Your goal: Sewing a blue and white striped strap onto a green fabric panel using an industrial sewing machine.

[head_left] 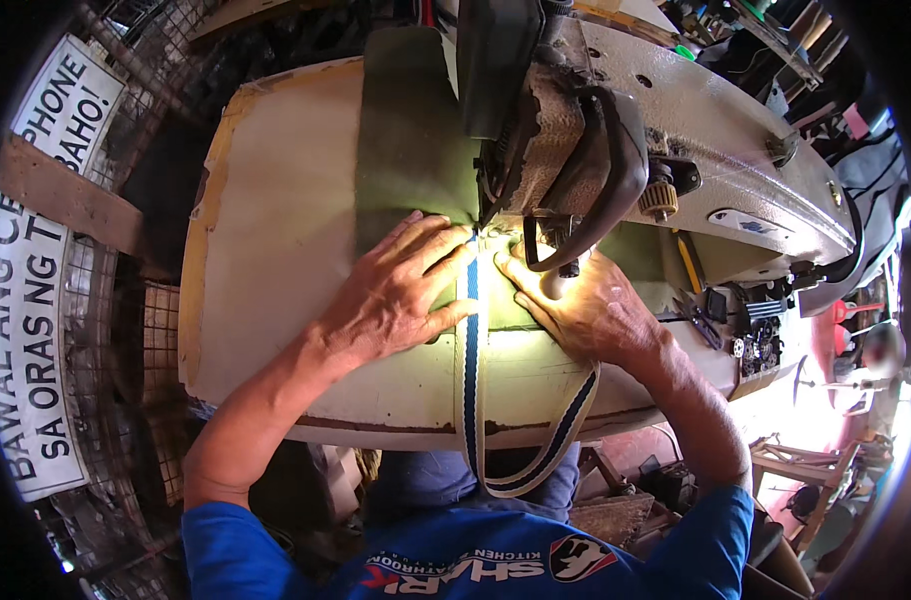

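A dark green cloth (405,130) lies across the bed of a sewing machine (715,130). Along it runs a white-edged webbing strap with a blue stripe (471,350), its far end at the presser foot and its near part looping down over the table edge. My left hand (405,285) lies flat on the cloth left of the strap, fingertips close to the foot and thumb touching the strap's edge. To the right of the strap, my right hand (590,310) rests on the cloth with fingers stretched out, partly hidden by the machine's head and washed out by bright lamp light.
On the right of the worktable (265,250) lie a yellow-and-black handled tool (689,260), scissors (703,325) and a tray of small metal parts (762,345). Wire mesh with white signs (30,350) stands at the left. Wooden stands and clutter fill the lower right.
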{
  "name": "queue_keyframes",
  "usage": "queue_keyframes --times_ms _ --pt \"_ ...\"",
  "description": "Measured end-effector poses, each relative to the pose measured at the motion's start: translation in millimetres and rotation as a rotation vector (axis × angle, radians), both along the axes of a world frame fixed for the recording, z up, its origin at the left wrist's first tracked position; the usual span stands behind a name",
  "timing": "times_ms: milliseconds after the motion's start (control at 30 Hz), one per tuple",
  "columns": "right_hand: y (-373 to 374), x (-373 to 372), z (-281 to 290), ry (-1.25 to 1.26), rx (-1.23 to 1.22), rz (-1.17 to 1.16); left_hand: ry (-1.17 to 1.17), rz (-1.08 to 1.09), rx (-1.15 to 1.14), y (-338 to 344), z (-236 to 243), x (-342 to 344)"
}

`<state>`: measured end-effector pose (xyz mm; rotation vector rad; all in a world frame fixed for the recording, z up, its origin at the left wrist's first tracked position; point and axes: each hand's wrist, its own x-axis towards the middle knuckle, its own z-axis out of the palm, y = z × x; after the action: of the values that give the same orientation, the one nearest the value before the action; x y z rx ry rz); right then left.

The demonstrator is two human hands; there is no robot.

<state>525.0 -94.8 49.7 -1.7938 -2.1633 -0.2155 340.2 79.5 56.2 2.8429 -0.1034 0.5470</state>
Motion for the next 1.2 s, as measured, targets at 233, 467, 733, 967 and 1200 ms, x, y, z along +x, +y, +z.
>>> queue_keyframes --times_ms 233,467,733,967,1200 --pt "-41.1 -3.5 39.5 0.025 -0.021 -0.098 -0.058 -0.019 -0.001 1.2 0.1 2.0" --pt "-160.4 73.9 133.7 -0.087 0.462 -1.026 -0.029 -0.017 0.026 7.1 -2.6 3.2" --pt "-182.8 348.1 174.5 0.167 -0.011 -1.124 -0.009 0.068 0.043 9.5 -8.7 3.2" --pt "-207.9 362.3 163.3 -0.441 -0.102 -0.805 0.082 0.037 0.002 13.9 -10.6 3.5" --pt "-212.3 379.2 167.9 -0.268 -0.151 -0.837 0.095 0.082 0.004 13.0 -12.9 3.7"
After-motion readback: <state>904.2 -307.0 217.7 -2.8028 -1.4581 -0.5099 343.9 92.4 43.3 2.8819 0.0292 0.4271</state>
